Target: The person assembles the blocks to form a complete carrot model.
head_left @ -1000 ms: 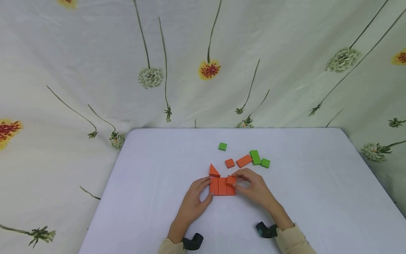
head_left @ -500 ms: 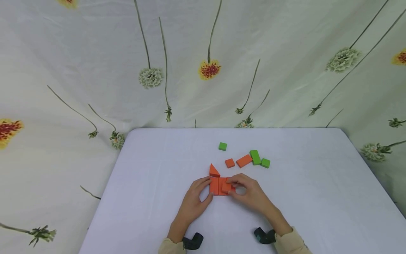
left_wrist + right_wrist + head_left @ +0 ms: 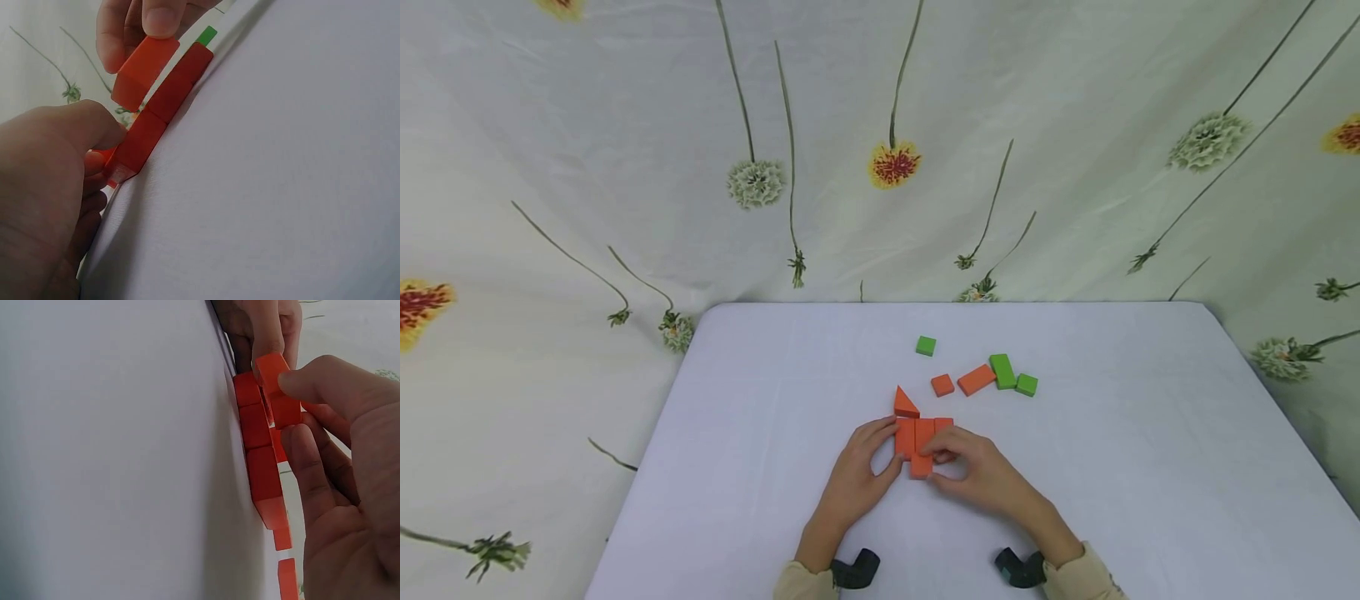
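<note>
Left hand (image 3: 859,475): bent around the left end of an orange row (image 3: 923,432), holding the left block (image 3: 906,437) with fingers at the far corner and thumb at the near one; probably serves as a stop, to prevent sliding under any nudge from the other side. Right hand (image 3: 976,477): narrow, pinching a small block (image 3: 922,467), also orange, between thumb and fingertips. Held over the near edge of the row, about its middle, and tilted in both wrist views; gripped from the right, presumably to avoid the left hand and leave the underside free. Between small block and row: cannot tell contact from a slight gap. In the row: three blocks set side by side on the desk (image 3: 760,433), apparently for a straight front and mutual support. Just behind the left block: an orange triangle (image 3: 906,403), seemingly lined up with the left end. Farther back: an orange square (image 3: 942,385), an orange oblong (image 3: 977,380), a green oblong (image 3: 1002,372) and two green squares (image 3: 1027,384) (image 3: 926,346), loosely scattered, perhaps for working room near both hands
</note>
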{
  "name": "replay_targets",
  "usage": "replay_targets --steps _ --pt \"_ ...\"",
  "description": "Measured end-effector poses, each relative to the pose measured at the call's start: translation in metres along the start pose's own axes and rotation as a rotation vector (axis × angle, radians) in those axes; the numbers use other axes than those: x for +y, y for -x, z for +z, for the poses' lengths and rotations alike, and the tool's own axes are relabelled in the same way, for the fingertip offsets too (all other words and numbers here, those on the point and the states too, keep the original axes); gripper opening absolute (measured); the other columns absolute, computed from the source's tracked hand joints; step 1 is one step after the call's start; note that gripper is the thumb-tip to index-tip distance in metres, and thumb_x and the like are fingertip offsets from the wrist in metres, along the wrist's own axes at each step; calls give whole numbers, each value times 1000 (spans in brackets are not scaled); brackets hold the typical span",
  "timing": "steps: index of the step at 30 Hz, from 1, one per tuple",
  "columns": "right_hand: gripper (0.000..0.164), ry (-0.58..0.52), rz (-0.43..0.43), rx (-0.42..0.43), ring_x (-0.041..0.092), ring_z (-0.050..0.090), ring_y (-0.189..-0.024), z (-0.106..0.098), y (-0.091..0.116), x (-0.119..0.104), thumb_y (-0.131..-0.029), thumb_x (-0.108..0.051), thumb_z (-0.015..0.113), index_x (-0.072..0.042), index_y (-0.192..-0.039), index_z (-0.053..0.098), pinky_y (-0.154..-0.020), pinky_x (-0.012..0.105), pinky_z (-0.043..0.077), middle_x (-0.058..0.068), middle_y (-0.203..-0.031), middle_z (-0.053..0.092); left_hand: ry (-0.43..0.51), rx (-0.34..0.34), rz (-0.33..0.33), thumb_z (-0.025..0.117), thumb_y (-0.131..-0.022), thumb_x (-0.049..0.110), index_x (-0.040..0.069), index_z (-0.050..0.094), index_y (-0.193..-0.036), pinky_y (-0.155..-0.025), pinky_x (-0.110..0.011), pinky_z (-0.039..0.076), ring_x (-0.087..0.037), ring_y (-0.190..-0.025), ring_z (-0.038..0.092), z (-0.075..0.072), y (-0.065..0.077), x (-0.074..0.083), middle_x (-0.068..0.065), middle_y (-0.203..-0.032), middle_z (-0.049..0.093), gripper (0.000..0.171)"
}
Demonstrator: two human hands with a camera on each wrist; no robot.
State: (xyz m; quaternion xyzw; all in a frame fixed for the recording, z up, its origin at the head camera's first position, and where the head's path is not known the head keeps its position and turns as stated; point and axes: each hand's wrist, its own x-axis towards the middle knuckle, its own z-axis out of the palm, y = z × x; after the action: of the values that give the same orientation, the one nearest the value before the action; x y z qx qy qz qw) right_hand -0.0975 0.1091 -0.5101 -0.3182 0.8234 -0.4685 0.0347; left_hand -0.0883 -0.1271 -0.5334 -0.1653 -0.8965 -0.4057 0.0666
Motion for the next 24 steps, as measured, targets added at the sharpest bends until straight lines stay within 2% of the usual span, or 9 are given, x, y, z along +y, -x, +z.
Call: replay_targets --steps 6,13,24 --pt "33 73 19 -51 9 66 -97 3 0 -1 -86 -10 83 -19 -116 72 -89 24 59 -9 -110 67 -2 2 -8 77 -92 13 5 66 -135 -111 -45 50 -25 -136 55 0 0 0 -5 -144 61 45" --pt "32 196 -44 -40 6 61 -91 5 0 -3 -84 -12 86 -17 -113 74 -82 19 58 -7 -108 66 10 -9 -16 76 -93 14 5 65 -136 -111 -45 50 -25 -136 54 -1 0 2 -5 -145 61 46" --pt "33 196 -66 -39 8 61 -89 5 0 -3 -83 -9 87 -14 -112 74 -79 20 58 -4 -108 67 -5 -12 -22 76 -93 15 7 65 -137 -111 -45 50 -24 -137 54 -1 1 3 -4 -145 60 46"
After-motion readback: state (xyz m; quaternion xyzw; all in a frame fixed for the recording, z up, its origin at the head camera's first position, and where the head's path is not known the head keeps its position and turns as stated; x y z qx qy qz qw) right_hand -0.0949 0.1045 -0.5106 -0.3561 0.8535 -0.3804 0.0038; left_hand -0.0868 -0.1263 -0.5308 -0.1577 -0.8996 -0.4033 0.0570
